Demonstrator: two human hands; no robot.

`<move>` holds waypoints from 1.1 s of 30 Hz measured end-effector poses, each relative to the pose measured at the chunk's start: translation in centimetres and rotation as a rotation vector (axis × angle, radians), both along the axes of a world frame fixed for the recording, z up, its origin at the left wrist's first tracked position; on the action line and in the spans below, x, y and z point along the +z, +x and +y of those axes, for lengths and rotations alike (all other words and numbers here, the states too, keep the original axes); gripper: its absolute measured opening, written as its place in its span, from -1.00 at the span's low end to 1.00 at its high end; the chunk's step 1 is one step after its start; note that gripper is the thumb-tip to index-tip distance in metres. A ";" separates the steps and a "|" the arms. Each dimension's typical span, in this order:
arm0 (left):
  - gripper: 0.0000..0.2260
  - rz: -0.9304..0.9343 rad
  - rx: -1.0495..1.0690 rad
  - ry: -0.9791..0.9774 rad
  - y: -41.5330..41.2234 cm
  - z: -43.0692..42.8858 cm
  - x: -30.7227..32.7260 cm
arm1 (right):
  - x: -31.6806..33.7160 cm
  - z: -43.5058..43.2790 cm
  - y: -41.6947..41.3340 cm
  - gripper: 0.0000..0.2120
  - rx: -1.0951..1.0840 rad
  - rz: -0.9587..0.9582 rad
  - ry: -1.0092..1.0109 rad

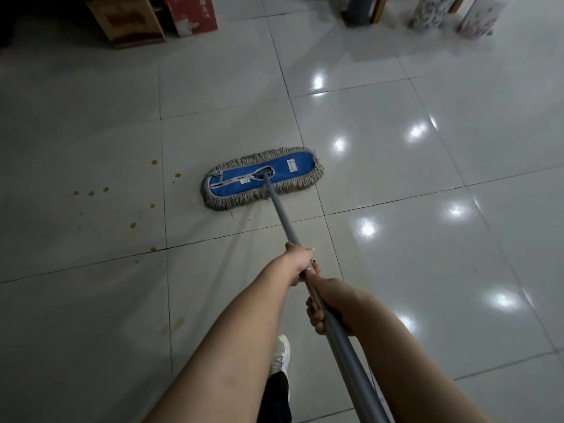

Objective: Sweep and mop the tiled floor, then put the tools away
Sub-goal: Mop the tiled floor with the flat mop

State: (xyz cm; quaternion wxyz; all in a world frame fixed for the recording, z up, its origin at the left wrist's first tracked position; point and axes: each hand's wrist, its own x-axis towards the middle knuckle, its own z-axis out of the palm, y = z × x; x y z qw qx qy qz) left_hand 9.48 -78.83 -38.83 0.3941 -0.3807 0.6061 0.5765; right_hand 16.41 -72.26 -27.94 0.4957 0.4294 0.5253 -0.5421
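The left hand (300,264) is closed round the long grey metal mop handle (277,206), its fingers wrapped fully over the pole, with one dark-painted nail showing at the right of the grip. Just behind it, closer to the body and almost touching it, the right hand (328,305) also grips the same pole; its fingers (314,315) curl under and up the left side of the shaft, and the back of the hand lies across the top. Both bare forearms reach forward from the bottom edge of the view. The handle slants away from the hands, up and to the left, to the flat blue mop head with a grey-beige yarn fringe (287,167), which lies flat on the pale glossy tiled floor (427,239), well ahead of both hands and straddling a grout line. To the left of the mop head, a scatter of small yellow-brown spots (153,162) marks the tiles. A white shoe (281,352) stands on the floor below the left forearm. At the far edge stand a brown cardboard box (131,22) and, beside it, a red-and-white box (192,13).
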 end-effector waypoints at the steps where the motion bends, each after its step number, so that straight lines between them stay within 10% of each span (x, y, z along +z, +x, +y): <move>1: -0.84 0.000 -0.013 -0.012 0.5 0.0 0.0 | 0.0 0.1 0.6 -0.47 -0.006 0.004 -0.009; 33: -0.87 0.026 -0.043 -0.017 41.5 -1.8 2.3 | 2.0 -0.7 40.7 -0.52 0.158 0.051 -0.039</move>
